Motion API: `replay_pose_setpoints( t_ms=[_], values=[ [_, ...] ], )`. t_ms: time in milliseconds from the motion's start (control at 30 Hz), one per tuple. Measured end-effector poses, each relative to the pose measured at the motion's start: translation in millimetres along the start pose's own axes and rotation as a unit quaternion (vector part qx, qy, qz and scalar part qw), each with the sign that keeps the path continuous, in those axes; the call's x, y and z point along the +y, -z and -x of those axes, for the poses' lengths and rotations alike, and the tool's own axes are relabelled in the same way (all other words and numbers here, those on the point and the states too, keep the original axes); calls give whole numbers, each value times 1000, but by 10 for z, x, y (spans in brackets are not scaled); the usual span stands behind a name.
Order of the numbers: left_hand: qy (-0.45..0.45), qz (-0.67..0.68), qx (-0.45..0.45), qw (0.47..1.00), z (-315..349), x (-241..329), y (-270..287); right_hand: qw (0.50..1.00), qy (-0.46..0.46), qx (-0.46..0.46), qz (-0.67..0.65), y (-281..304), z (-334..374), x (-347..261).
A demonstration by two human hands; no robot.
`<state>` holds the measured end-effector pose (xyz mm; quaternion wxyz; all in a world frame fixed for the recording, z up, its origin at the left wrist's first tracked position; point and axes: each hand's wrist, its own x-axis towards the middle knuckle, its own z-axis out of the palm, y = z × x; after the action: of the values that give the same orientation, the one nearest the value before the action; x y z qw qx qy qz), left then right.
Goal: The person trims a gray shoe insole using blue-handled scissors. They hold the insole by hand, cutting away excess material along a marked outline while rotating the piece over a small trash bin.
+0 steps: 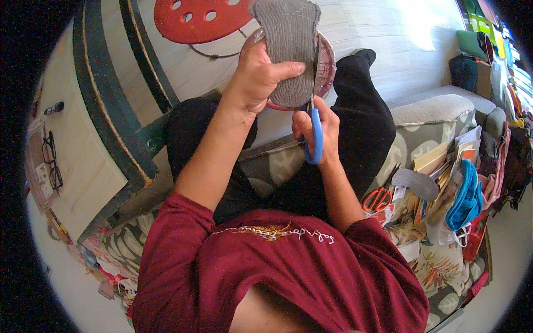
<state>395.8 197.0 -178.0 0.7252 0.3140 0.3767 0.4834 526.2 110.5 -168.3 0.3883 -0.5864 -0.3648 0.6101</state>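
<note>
My left hand [256, 80] grips a grey ribbed cloth piece [294, 41], long and rounded at its near end like a shoe sole. Its thumb lies across the cloth, while most of the fingers are hidden behind. In my right hand [331, 130] is a pair of scissors [316, 141] with blue handles. The blades point away from me along the right edge of the cloth; whether they touch it I cannot tell. Behind the cloth shows part of a round pinkish-red thing [327, 66] with a shiny, crinkled rim.
A red stool [202, 25] with round holes stands ahead. On the leaf-patterned sofa to my right lie orange-handled scissors [377, 200], a grey sole-shaped piece [415, 184], papers and a teal cloth [466, 202]. To my left, a dark-edged table [91, 161] bears eyeglasses [53, 161].
</note>
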Motion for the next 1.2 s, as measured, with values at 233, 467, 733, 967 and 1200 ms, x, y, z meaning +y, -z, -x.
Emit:
replay_pose_setpoints(
  t_ms=[233, 467, 733, 967, 1200],
  values=[
    [4, -11, 10, 1000, -11, -8, 13, 998, 27, 32, 53, 2, 18, 66],
    [40, 39, 17, 998, -27, 92, 22, 1000, -21, 2, 18, -10, 10, 11],
    [33, 45, 23, 998, -16, 107, -6, 998, 17, -50, -24, 37, -23, 85],
    [21, -7, 9, 1000, -41, 84, -1, 999, 13, -37, -10, 53, -24, 46],
    [62, -13, -14, 998, 46, -11, -79, 1000, 11, 8, -16, 55, -67, -38]
  ],
)
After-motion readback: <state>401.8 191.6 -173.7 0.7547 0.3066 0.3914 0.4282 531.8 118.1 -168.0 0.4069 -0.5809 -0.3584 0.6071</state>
